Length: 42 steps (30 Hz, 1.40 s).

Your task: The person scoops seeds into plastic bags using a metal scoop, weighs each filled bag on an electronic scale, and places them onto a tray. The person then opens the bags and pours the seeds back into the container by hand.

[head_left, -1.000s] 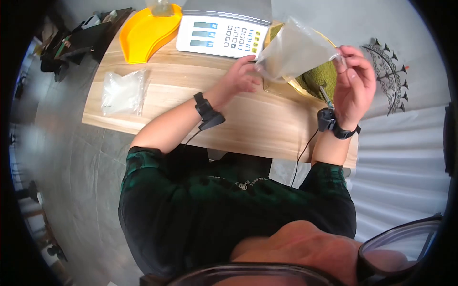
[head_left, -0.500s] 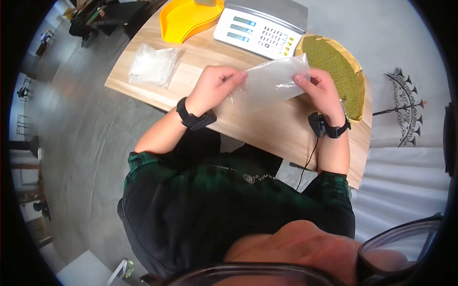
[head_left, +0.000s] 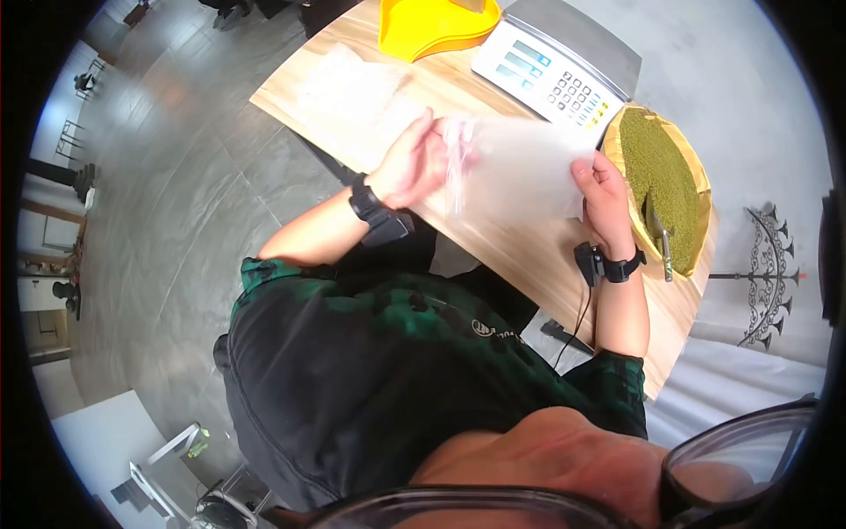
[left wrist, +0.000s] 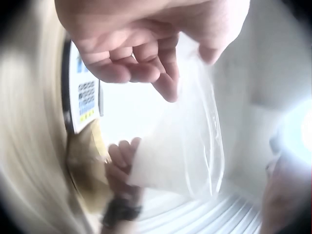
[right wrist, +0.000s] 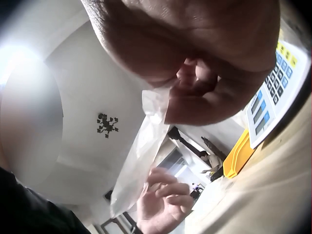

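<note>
A clear plastic bag (head_left: 529, 167) hangs spread between the two hands. My right hand (head_left: 608, 198) pinches its right edge between thumb and fingers; in the right wrist view, the bag (right wrist: 146, 146) runs down from that grip. My left hand (head_left: 412, 163) is at the bag's other end, palm turned toward it. Seen from the left wrist, the left hand (left wrist: 141, 44) has loosely bent fingers touching or close to the bag (left wrist: 180, 141), with the thumb apart from them. Whether anything is inside the bag cannot be told; it looks flat.
Behind the bag stands a white scale (head_left: 551, 75). A yellow scoop-shaped tray (head_left: 432, 31) is at its left, and more clear bags (head_left: 348, 88) lie on the wooden table (head_left: 295, 75). On the right sits an open sack of green grains (head_left: 656, 167) with a metal-ended tool (head_left: 665, 251).
My left hand has loosened from its pinch on the bag and turned its palm toward it. The right hand keeps its grip. The head view has shifted, bringing the whole sack into sight.
</note>
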Motion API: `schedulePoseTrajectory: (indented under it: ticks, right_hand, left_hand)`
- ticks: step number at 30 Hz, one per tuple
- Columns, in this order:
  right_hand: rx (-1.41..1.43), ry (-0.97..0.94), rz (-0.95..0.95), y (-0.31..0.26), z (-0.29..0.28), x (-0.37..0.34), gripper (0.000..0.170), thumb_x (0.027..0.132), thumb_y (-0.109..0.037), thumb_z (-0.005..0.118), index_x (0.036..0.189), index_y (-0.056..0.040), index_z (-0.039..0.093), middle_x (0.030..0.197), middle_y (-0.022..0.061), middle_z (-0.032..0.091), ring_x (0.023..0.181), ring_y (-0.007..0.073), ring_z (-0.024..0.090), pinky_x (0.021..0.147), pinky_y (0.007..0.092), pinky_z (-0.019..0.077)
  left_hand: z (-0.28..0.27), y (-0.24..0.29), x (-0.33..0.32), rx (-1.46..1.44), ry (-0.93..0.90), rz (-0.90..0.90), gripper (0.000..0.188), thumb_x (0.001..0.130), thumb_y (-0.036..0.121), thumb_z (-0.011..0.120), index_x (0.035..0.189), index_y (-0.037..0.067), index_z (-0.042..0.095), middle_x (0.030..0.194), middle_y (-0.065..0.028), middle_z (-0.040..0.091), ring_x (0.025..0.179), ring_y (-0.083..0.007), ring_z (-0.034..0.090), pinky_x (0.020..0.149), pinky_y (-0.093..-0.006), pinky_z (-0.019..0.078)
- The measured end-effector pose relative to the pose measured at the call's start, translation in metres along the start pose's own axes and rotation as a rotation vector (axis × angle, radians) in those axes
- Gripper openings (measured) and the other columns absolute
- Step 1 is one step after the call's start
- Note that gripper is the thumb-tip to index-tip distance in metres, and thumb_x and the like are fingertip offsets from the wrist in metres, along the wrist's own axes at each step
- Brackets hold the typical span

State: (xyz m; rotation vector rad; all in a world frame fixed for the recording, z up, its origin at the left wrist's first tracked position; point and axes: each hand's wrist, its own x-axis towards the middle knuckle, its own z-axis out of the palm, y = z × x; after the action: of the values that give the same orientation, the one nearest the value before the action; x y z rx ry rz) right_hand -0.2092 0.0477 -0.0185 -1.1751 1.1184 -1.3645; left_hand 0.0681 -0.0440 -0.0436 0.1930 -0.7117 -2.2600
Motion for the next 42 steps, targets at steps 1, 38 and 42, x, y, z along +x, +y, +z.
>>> schedulePoseTrajectory:
  ticks: [1, 38, 42]
  right_hand:
    - [0.004, -0.011, -0.001, 0.003, 0.002, 0.0, 0.027, 0.099, -0.013, 0.057, 0.121, 0.0018, 0.059, 0.106, 0.0025, 0.067, 0.089, 0.0083, 0.061, 0.081, 0.0241, 0.0479]
    - [0.087, -0.361, 0.363, 0.058, 0.018, 0.003, 0.025, 0.091, -0.005, 0.058, 0.114, -0.0082, 0.051, 0.083, -0.0004, 0.056, 0.076, 0.0101, 0.055, 0.072, 0.025, 0.0454]
    - [0.192, -0.357, 0.419, 0.059, 0.014, 0.005, 0.023, 0.091, -0.009, 0.058, 0.114, -0.0081, 0.051, 0.083, 0.0002, 0.056, 0.076, 0.0119, 0.056, 0.072, 0.0266, 0.046]
  left_hand:
    - [0.0, -0.012, -0.001, 0.004, 0.006, 0.009, 0.035, 0.101, 0.032, 0.05, 0.124, 0.008, 0.059, 0.106, -0.0075, 0.067, 0.097, -0.0172, 0.063, 0.087, -0.0313, 0.0483]
    - [0.006, 0.163, -0.003, 2.179, 0.225, 1.35, 0.048, 0.078, -0.009, 0.056, 0.123, 0.003, 0.063, 0.126, -0.0132, 0.064, 0.116, -0.0312, 0.059, 0.101, -0.0376, 0.0446]
    - [-0.052, 0.175, -0.003, 2.596, 0.293, 0.877, 0.066, 0.073, -0.002, 0.06, 0.134, 0.024, 0.057, 0.134, -0.0106, 0.058, 0.122, -0.0321, 0.055, 0.105, -0.0453, 0.0423]
